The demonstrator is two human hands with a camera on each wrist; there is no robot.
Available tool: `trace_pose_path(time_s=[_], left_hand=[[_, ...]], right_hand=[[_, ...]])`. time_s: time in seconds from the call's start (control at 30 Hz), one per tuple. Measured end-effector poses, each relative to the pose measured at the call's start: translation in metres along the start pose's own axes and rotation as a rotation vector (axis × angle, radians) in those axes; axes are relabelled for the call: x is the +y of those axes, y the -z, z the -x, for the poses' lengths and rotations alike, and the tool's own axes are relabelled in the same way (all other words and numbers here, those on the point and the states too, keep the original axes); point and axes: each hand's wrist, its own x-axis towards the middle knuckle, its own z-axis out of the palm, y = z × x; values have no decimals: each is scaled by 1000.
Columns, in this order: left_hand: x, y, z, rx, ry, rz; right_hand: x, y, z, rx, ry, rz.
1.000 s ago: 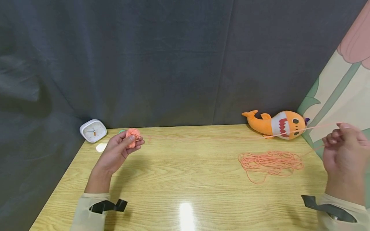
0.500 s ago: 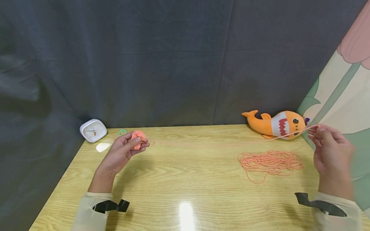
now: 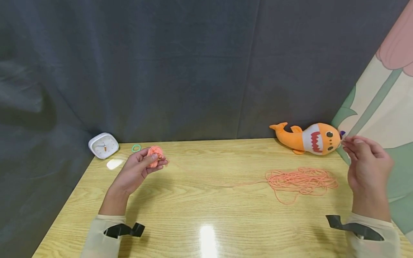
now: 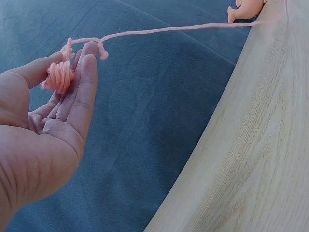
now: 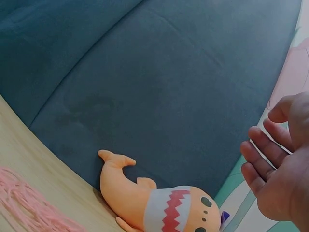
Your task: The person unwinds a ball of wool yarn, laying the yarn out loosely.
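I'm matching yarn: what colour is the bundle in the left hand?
The bundle is coral pink, clearest in the left wrist view.

In the head view, you have a table [image 3: 206,208] with a pale yellow wood-grain top filling most of the lower half of the frame, its far edge running straight across mid-height. A white glare streak shows at bottom centre. On your table at the far left corner sits a white clock [image 3: 104,146] with rounded corners, and just right of it lies a green ring [image 3: 132,148]. Right of centre, you have a loose, tangled coral yarn pile [image 3: 301,180]; a thin strand [image 3: 250,184] trails left from it, though you cannot tell how far it touches the wood. Behind the pile, an orange plush shark [image 3: 304,139] lies along the far edge, tail left, head right.
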Motion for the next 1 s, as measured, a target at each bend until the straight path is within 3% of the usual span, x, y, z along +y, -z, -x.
trace_pose_path(time_s=[0.17,0.33,0.53,1.0], left_hand=[[1,0,1,3,-7,-2],[3,-2,1,9,-1,-4],[3,-3,1,-3,-1,-5],[4,-9,-4,-32,-2,-26]], right_hand=[[2,-12,8,-62,2,-54],[15,-33,27,-249,-13,-34],[48,-66,59,-498,-16,32],[129,-135,125,-712,-126,346]])
